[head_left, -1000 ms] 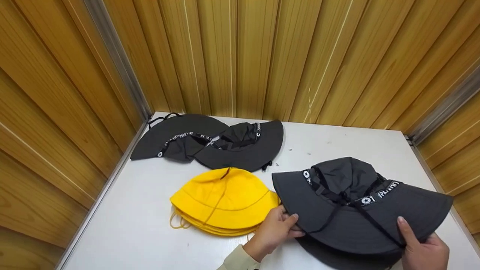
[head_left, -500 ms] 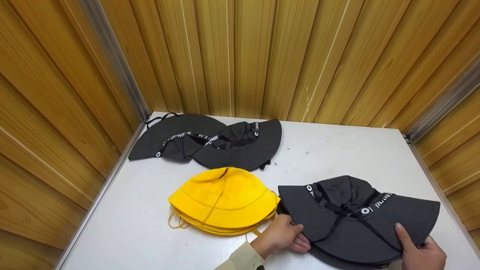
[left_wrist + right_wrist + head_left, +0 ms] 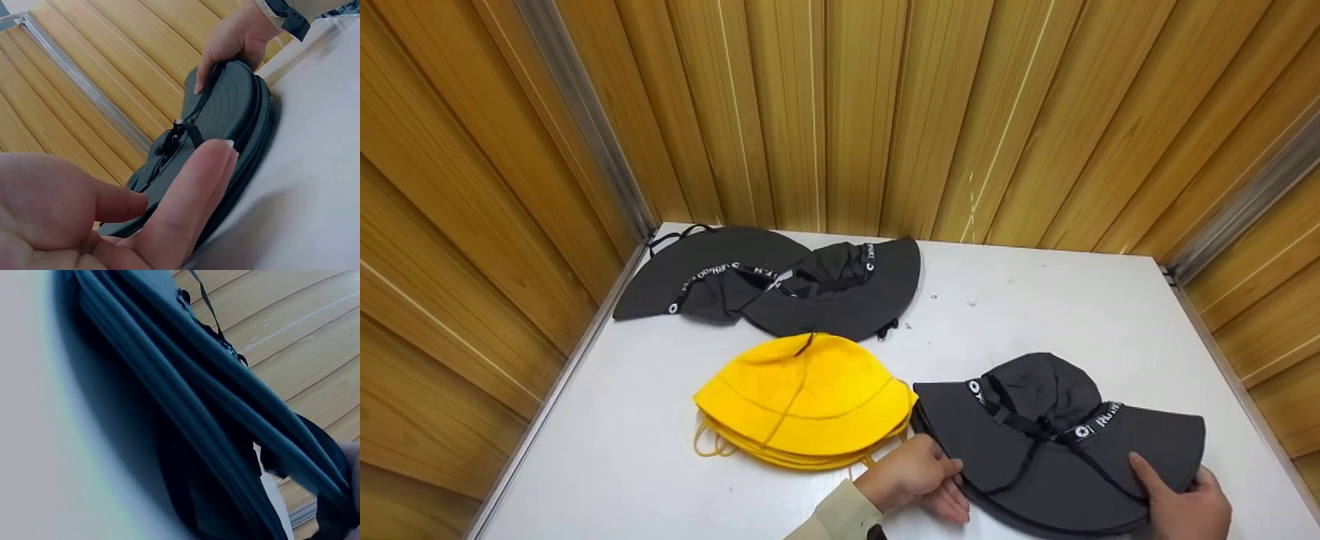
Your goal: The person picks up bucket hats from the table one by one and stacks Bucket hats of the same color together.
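A stack of dark grey bucket hats point(image 3: 1057, 480) lies at the front right, crowns folded up and a black cord across the top brim. Several brim edges point(image 3: 185, 394) show layered in the right wrist view. My right hand point(image 3: 1189, 506) grips the right part of the brim, thumb on top and fingers underneath. At the left edge my left hand point(image 3: 915, 476) touches the brim with its thumb, its fingers extended low beside the stack. In the left wrist view, the left hand's thumb and fingers point(image 3: 191, 191) stand apart in front of the hats.
Yellow bucket hats point(image 3: 810, 405) with thin cords are stacked just left of the grey stack. Two dark grey hats point(image 3: 855, 307) overlap near the back wall. Wood-look panels point(image 3: 870, 112) enclose the white table point(image 3: 607, 450) at the back and sides.
The grey hats have come down onto the table and shifted left, their brims now closer together. My right hand moved left with them; my left hand's fingers have come out from the brim.
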`<state>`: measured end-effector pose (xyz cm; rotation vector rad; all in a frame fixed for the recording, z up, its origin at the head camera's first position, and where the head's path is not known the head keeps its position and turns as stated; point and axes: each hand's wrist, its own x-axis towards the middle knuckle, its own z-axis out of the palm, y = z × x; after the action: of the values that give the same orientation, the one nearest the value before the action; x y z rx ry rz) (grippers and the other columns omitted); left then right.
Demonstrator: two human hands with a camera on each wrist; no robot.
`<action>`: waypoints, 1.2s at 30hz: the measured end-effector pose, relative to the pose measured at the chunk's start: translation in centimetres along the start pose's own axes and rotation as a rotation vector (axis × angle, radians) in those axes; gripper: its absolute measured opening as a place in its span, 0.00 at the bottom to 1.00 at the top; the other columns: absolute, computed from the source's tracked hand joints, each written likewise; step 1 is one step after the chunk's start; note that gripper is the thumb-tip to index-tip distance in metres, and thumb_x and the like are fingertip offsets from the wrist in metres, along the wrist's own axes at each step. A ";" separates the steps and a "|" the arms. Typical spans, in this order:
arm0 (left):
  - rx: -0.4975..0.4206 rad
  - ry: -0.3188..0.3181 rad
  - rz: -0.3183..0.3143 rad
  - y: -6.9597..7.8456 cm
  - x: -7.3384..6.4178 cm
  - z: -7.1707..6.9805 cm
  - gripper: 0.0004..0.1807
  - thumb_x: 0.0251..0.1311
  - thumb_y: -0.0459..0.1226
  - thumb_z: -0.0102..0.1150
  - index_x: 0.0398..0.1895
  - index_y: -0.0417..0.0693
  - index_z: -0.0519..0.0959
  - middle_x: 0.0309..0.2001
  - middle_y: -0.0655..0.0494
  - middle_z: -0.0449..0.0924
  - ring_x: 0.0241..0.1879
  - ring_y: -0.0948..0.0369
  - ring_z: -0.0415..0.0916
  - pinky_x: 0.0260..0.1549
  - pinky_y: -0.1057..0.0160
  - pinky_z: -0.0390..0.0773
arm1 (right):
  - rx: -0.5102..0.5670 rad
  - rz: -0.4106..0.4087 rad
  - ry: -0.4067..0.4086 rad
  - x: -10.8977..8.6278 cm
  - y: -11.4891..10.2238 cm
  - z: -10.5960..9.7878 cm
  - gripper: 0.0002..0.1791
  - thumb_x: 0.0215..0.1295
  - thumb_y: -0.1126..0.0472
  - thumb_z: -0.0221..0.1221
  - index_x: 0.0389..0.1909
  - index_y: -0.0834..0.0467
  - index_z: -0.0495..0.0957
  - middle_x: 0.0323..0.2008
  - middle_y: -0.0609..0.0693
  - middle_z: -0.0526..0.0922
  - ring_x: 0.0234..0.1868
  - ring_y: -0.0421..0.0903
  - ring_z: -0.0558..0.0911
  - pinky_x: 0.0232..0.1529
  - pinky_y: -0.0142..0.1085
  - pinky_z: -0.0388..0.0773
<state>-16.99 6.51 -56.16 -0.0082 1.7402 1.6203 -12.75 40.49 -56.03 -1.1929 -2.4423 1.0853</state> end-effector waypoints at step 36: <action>1.078 0.454 0.282 1.3 -5.9 -10.8 0.37 0.64 0.55 0.65 0.76 0.69 0.66 0.80 0.39 0.54 0.76 0.23 0.42 0.71 0.23 0.44 | -0.230 -0.787 -0.396 -5.1 -4.2 2.4 0.40 0.56 0.36 0.72 0.69 0.45 0.75 0.80 0.67 0.47 0.75 0.83 0.45 0.59 0.84 0.40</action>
<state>-18.76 -5.35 -52.86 0.4234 2.8727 0.6757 -13.05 33.71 -54.22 0.0308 -2.9562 0.8483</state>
